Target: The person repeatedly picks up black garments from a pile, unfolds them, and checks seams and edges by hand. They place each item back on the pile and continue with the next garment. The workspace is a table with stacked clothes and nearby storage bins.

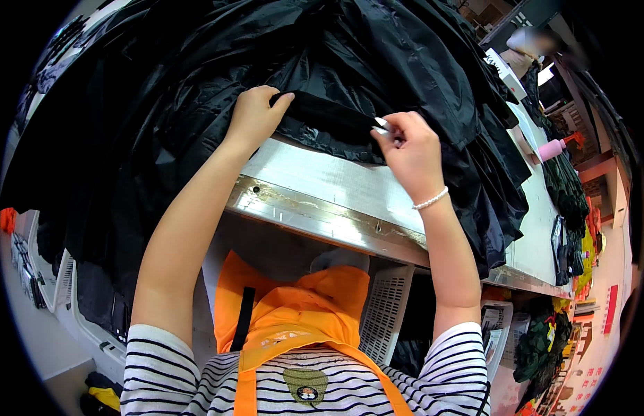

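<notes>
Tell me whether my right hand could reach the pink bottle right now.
Probably not directly: bulky folds of black fabric lie between your right hand and the pink bottle, farther right.

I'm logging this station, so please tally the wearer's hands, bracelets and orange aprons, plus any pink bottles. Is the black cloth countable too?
Hands: 2 (left hand, right hand)
Bracelet: 1
Orange apron: 1
Pink bottle: 1
Total: 5
Black cloth left out: its folds overlap, so I cannot tell how many pieces.
</notes>
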Motion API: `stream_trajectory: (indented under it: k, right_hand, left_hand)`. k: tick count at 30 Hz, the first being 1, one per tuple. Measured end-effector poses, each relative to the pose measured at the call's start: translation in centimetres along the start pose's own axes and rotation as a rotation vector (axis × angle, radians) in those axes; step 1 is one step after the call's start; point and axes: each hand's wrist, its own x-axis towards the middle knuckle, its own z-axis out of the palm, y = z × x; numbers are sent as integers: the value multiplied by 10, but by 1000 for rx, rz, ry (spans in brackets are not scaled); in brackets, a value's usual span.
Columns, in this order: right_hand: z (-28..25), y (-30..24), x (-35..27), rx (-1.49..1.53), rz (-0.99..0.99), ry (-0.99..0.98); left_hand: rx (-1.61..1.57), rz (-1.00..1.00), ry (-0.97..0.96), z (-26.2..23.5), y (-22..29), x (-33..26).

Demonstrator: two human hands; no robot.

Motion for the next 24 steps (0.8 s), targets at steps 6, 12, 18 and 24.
stream_trajectory:
  k: [6, 12, 18, 24]
  right_hand:
    - [49, -37, -3, 161, -199, -269]
    - [55, -18, 5, -116, -183, -367]
    - [-19, 51, -16, -534, -27, -319]
    - [4, -47, -7, 234, -172, -326]
  left_hand:
    - [-168, -54, -119, -6, 9, -1]
    - [-537, -128, -160, -18, -13, -1]
    - [709, 323, -358, -94, 24, -66]
    - [776, 378, -296, -114, 9, -72]
